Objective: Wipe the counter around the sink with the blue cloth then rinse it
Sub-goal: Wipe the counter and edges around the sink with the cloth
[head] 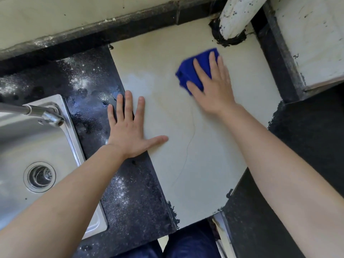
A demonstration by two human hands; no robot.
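Right hand (214, 86) is flat on the blue cloth (186, 72), fingers straight and spread, palm pressing it down, no curl round it. The cloth is bunched under the fingers and thumb and sticks out to the left and past the fingertips; its edges are blurred. It sits on the far right part of the pale counter slab (204, 164), near the base of the white pipe (236, 15) but not touching it. The pipe has chipped paint and a ring of black sealant at its foot. Left hand (128, 127) holds nothing and lies palm down, fingers straight and fanned wide. It straddles the seam: the outer fingers are on the dark speckled counter strip (130, 192), the thumb and the rest on the pale slab. The hands are well apart. There is a faint wet sheen on the slab beyond the left fingertips, and water beads on the dark strip just beside them. A thin dark curved line runs down the slab between the two forearms. The steel sink (78, 146) is at left, touching the dark strip, with the drain strainer (39, 176) in its basin and the faucet (42, 113) reaching over its rim. Dark blue trousers (186, 244) show at the bottom edge below the counter front.
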